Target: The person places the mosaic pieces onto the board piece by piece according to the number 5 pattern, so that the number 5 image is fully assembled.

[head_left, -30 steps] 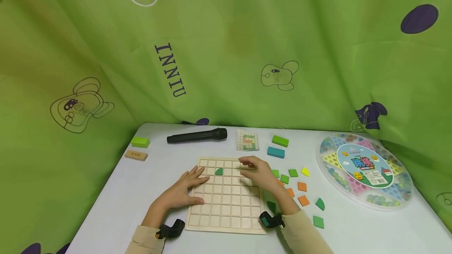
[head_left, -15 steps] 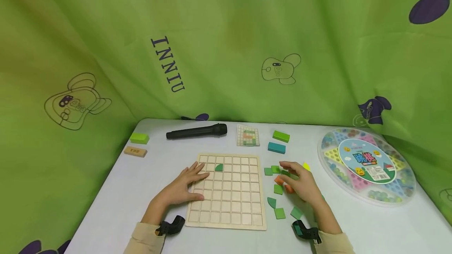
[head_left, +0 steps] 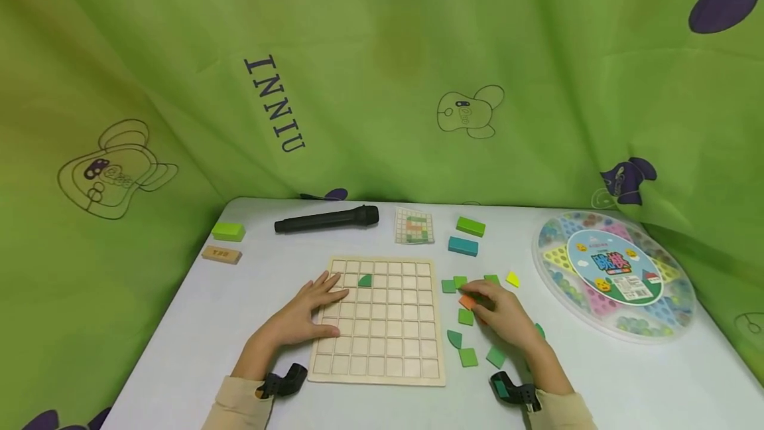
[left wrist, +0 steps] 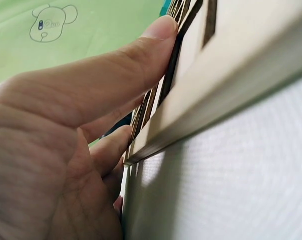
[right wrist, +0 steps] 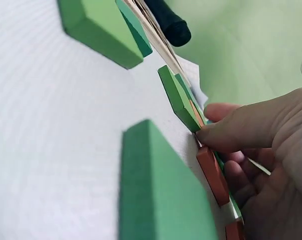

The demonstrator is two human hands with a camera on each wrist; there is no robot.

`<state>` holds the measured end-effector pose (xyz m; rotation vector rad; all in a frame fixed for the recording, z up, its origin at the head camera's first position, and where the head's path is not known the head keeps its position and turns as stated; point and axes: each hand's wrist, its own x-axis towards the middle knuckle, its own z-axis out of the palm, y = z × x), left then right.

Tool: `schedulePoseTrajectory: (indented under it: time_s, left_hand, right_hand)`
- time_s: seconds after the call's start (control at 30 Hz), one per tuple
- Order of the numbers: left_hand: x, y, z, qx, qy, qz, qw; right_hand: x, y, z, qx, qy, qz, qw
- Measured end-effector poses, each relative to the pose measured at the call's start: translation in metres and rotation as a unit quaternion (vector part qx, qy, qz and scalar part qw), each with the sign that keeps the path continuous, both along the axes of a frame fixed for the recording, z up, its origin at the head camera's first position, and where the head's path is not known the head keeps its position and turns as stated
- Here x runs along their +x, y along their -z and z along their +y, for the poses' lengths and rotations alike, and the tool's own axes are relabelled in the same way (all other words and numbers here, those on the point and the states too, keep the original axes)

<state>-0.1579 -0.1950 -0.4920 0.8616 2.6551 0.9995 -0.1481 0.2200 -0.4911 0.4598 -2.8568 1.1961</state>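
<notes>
My left hand (head_left: 301, 314) rests on the left side of a wooden grid board (head_left: 384, 330), fingers spread. In the left wrist view its thumb (left wrist: 135, 55) touches the board's raised edge. A dark green quarter-circle tile (head_left: 365, 280) sits in one square near the board's top. To the board's right, my right hand (head_left: 507, 317) pinches an orange square tile (head_left: 467, 301) between thumb and index finger. The right wrist view shows the thumb (right wrist: 236, 127) low at this tile, behind a green square tile (right wrist: 178, 97). Another orange tile (right wrist: 212, 175) lies below the thumb, partly hidden.
Loose green tiles (head_left: 468, 357) and a yellow piece (head_left: 512, 279) surround the right hand. Behind the board lie a black microphone (head_left: 327, 219), a pattern card (head_left: 414, 225) and a blue block (head_left: 463, 246). A round marble-game box (head_left: 615, 277) stands at right.
My right hand has moved from over the board's upper right to the loose tiles and closed its fingertips on an orange one. The left hand stays on the board.
</notes>
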Motion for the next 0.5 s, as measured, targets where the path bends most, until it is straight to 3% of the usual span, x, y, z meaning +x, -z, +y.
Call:
schedulePoseTrajectory:
  time_s: [0.23, 0.5]
  left_hand:
    - [0.0011, -0.0007, -0.0048, -0.001, -0.002, 0.003, 1.0000]
    - [0.0016, -0.0033, -0.0013, -0.005, 0.001, -0.001, 1.0000]
  right_hand:
    - [-0.0033, -0.0020, -0.0059, 0.030, -0.018, 0.017, 0.9992]
    - [-0.0014, -0.0027, -0.0043, 0.039, 0.017, 0.034, 0.9985]
